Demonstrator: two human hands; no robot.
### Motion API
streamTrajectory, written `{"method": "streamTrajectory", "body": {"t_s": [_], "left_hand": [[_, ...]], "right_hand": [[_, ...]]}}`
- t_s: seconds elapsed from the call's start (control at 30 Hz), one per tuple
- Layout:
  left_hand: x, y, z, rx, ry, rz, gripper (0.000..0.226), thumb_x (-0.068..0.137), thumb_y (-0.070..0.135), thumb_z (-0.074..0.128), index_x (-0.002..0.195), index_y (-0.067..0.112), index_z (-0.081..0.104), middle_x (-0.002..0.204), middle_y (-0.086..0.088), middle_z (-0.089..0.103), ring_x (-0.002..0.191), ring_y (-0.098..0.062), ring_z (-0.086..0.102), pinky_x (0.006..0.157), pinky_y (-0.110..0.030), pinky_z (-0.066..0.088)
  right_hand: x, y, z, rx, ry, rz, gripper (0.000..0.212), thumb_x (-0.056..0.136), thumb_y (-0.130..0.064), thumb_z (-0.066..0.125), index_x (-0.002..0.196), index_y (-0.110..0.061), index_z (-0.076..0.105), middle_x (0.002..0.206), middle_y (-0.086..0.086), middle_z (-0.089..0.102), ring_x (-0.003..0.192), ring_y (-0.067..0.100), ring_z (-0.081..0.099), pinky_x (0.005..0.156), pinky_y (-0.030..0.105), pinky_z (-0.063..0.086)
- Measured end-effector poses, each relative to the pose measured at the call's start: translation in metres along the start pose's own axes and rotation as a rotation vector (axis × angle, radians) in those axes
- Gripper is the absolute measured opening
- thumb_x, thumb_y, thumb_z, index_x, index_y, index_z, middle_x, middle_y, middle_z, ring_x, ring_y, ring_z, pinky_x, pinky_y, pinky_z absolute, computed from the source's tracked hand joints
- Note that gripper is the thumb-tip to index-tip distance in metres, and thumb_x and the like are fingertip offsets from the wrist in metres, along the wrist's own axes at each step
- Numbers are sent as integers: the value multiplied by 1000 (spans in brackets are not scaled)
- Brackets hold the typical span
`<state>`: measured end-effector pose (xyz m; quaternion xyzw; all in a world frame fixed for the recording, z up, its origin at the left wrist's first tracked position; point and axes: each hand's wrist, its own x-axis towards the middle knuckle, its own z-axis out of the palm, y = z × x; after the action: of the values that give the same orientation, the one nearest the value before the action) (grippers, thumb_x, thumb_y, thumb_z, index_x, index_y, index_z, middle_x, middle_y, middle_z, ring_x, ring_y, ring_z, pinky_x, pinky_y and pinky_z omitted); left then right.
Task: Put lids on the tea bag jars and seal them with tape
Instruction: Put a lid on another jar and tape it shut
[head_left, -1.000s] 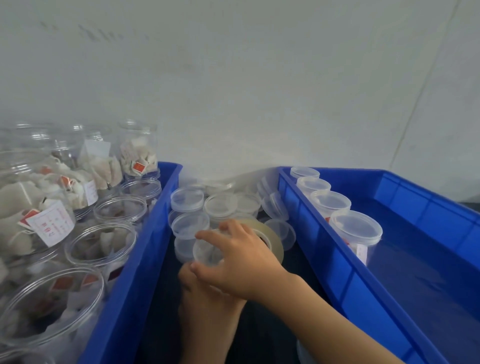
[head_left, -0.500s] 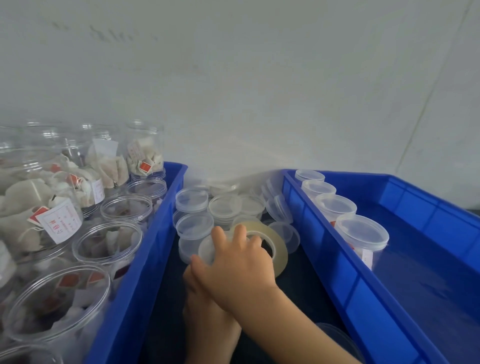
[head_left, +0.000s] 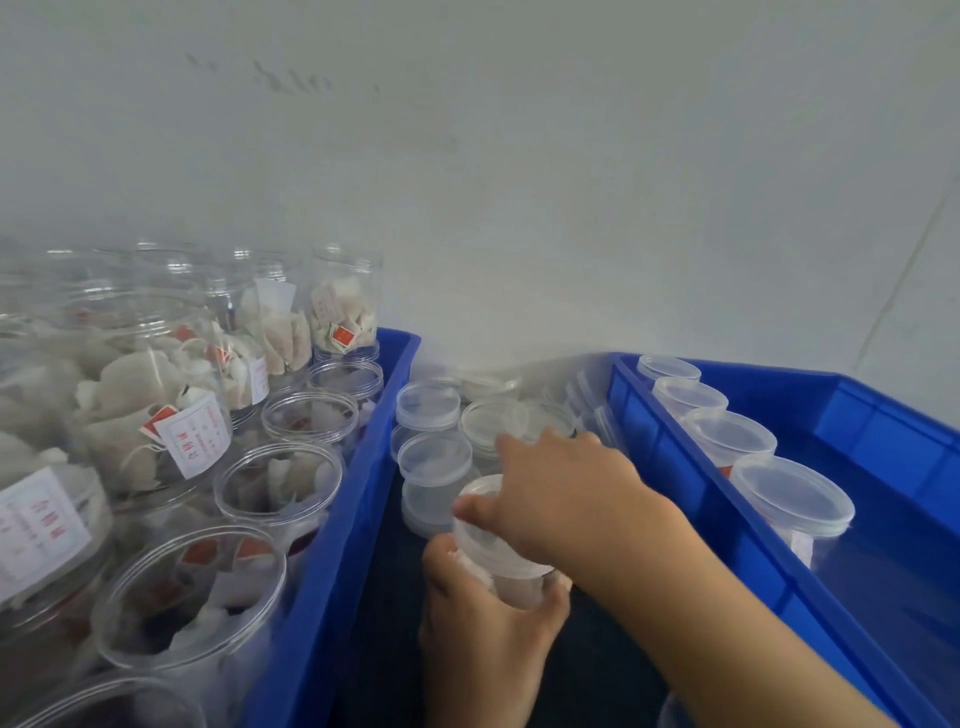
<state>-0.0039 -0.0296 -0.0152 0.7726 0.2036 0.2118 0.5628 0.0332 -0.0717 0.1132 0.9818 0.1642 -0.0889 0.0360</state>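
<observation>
Since the earlier frames the right hand (head_left: 566, 499) has left the tape roll, which it now covers, and sits on the lid (head_left: 480, 512) of a small jar (head_left: 511, 577). That jar has come up between the two hands. Its grip is curled over the lid, thumb at the near rim, fingers over the far side. Below it, the left hand (head_left: 483, 623) wraps the jar's body, thumb on one side and fingers on the other; its grip is closed round the jar. The jar stands between two blue bins, over the dark table (head_left: 395, 587).

Four lidded jars (head_left: 792, 493) stand in a row along the near wall of the right bin (head_left: 883, 431). Loose lids (head_left: 428, 405) lie stacked behind the hands; about six can be made out, the rest blurred or hidden by the right hand. Open jars of tea bags (head_left: 280, 483) crowd the left bin (head_left: 332, 571); their number cannot be counted, since several are cut off at the left edge.
</observation>
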Motion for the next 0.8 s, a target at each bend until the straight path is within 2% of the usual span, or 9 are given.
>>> {"method": "streamTrajectory", "body": {"t_s": [0.1,0.17,0.27,0.33,0.43,0.53,0.67,0.73,0.8], "left_hand": [[3,-5,3,25,31,55,89,53,43,86,120,21,31,109,6,49,109,-21,57,86,-32,47],[5,-7,5,22,12,46,91,54,44,85,126,19,34,109,8,47,110,-20,56,86,-32,47],[6,-7,5,3,50,35,93,53,43,86,125,18,34,106,7,45,109,-22,57,85,-31,47],[7,-7,4,12,47,45,94,54,43,85,125,17,29,109,6,47,110,-22,56,86,-29,45],[10,-9,2,25,-4,39,94,59,45,81,127,15,24,104,8,41,111,-20,55,81,-24,39],[11,-9,3,27,4,62,99,55,46,83,128,13,25,106,7,44,108,-19,56,75,-24,37],[7,-15,11,37,93,197,102,45,40,91,125,0,40,109,-8,59,100,-25,63,76,-29,48],[8,-20,15,91,160,263,108,37,40,93,123,-5,46,112,-16,60,102,-31,63,77,-37,53],[12,-23,13,88,119,271,126,40,46,91,141,2,30,140,-15,42,127,-27,47,99,-42,45]], "right_hand": [[11,4,5,96,-110,-225,75,80,-67,53,143,-53,14,158,-5,-9,143,32,-16,109,63,7],[15,10,5,127,-182,-299,78,79,-61,59,142,-55,14,157,-10,-17,142,26,-22,111,59,2],[20,12,11,105,-135,-288,72,79,-57,62,141,-49,29,156,-3,21,142,24,19,109,42,23],[18,5,18,46,41,-226,63,76,-65,56,133,-42,43,132,-1,52,118,23,48,87,37,41],[16,-8,28,-55,232,-163,59,76,-69,49,118,-28,51,107,2,60,92,25,55,64,33,38],[18,-5,35,-45,235,-156,65,78,-72,42,128,-32,46,118,1,57,103,27,55,72,38,43],[25,15,40,97,48,-173,77,76,-82,26,144,-51,8,157,-3,13,144,30,8,108,59,16],[28,22,44,142,75,-248,76,75,-84,21,141,-56,-4,158,-13,-8,142,19,-23,109,61,-8],[30,26,48,153,143,-330,73,75,-84,18,139,-60,-5,155,-21,-13,134,8,-35,106,57,-19]]}}
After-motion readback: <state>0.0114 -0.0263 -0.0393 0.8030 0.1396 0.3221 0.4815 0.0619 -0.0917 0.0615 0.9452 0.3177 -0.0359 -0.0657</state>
